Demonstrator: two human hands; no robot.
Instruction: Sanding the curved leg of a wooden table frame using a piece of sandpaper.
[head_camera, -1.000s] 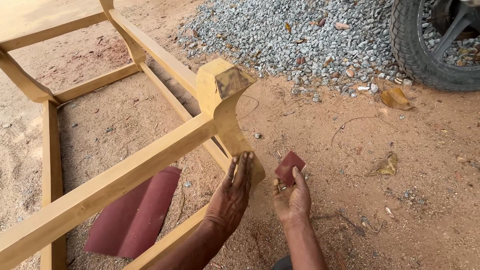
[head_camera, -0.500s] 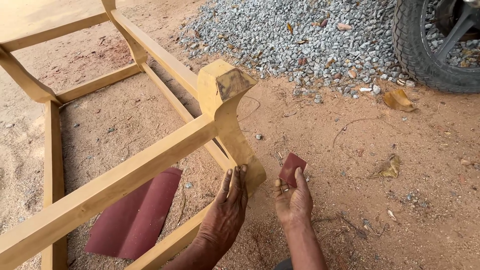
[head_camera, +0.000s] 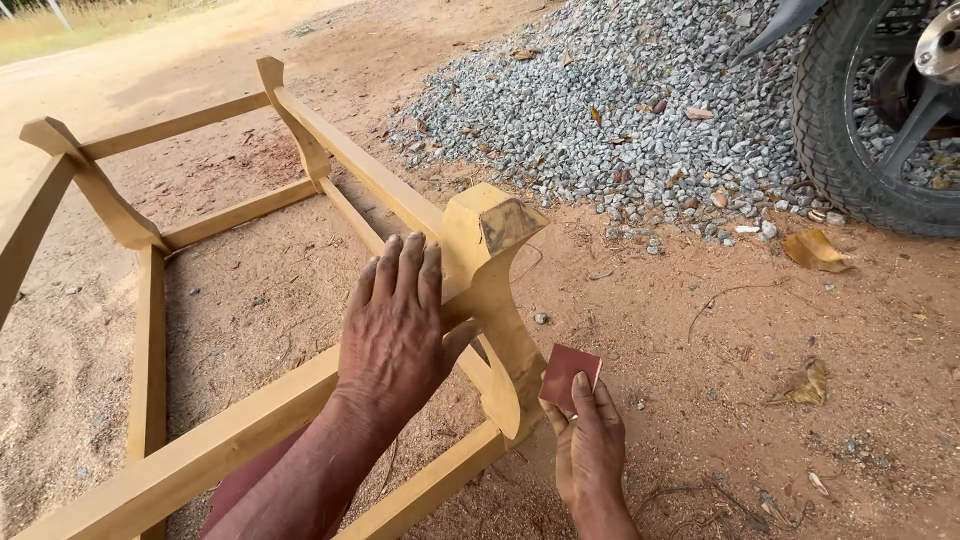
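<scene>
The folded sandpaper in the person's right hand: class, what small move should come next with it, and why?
Probably bring the sandpaper left onto the curved leg of the wooden frame and start rubbing. The right hand holds it pinched just beside that leg, not touching it, while the left hand lies flat on the rail where it meets the leg, seemingly steadying the frame.

We view the scene from a single head-worn camera, angled steeply downward and forward from above our own forearms. It sits close to the pale yellow wooden furniture frame (head_camera: 300, 400), which fills the left and centre. Beyond the frame, to its upper right, lie the grey gravel heap (head_camera: 620, 110) and the black motorcycle tyre (head_camera: 850, 150). We have no second view.
</scene>
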